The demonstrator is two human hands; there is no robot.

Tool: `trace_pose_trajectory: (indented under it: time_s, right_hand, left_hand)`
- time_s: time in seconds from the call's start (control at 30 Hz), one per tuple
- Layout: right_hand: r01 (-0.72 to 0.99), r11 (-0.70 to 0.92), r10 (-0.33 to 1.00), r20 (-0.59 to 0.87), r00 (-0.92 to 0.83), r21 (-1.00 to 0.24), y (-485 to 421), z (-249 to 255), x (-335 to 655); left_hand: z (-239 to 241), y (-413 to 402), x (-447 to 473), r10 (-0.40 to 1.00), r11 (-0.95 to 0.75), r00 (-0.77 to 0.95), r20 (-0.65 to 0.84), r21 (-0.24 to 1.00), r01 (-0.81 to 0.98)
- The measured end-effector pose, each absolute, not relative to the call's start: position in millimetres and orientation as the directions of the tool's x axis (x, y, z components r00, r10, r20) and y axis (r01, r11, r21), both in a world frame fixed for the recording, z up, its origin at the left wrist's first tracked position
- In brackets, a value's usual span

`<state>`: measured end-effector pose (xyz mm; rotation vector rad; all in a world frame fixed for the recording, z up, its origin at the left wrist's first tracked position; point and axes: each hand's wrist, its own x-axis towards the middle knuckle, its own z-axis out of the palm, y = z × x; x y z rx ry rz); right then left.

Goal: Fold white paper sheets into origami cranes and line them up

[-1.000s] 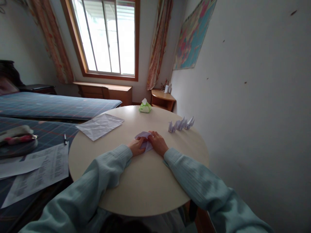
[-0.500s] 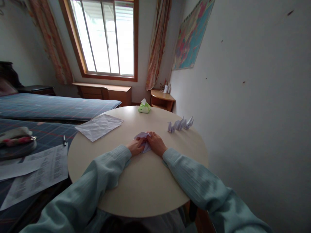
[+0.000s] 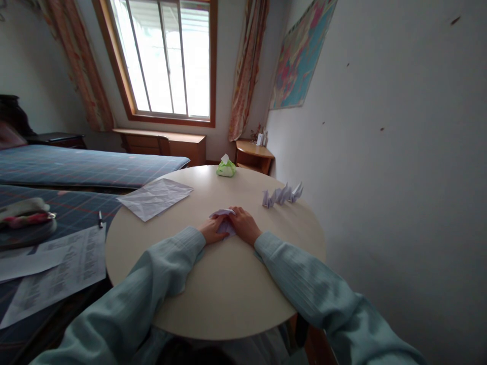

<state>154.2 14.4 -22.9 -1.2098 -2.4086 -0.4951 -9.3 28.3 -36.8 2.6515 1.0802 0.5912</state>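
A small folded sheet of pale purple paper (image 3: 227, 227) lies on the round table (image 3: 224, 289), between my hands. My left hand (image 3: 213, 229) grips its left side, with the fingers bent over the paper. On the right side my right hand (image 3: 244, 224) holds the upper edge, fingers closed on it. The far flap of the paper stands slightly raised above the fingertips. Parts of the folds are hidden under my fingers.
Several folded paper cranes (image 3: 282, 195) stand in a row at the table's right. Creased paper sheets (image 3: 155, 197) lie at the left edge. A green tissue pack (image 3: 225, 167) sits at the far edge. Printed pages (image 3: 72, 268) and a pen (image 3: 100, 219) are on the bed at left.
The fingers of my left hand have shifted slightly, and the thumb now shows apart along the paper's near part. My right hand stays almost in place.
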Motion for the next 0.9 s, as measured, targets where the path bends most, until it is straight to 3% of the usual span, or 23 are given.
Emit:
trace_pose_trajectory:
  time_s: [0.63,0.9]
  right_hand:
    - [0.818,0.564,0.679,0.498,-0.539,0.116,14,-23,153]
    - [0.799,0.588,0.651,0.511,-0.561,0.127,10,-18,153]
  left_hand:
    - [-53,40,-12,0.679,-0.731,0.639,0.361,0.407,0.548]
    - [-55,39,-11,0.683,-0.73,0.633,0.366,0.379,0.569]
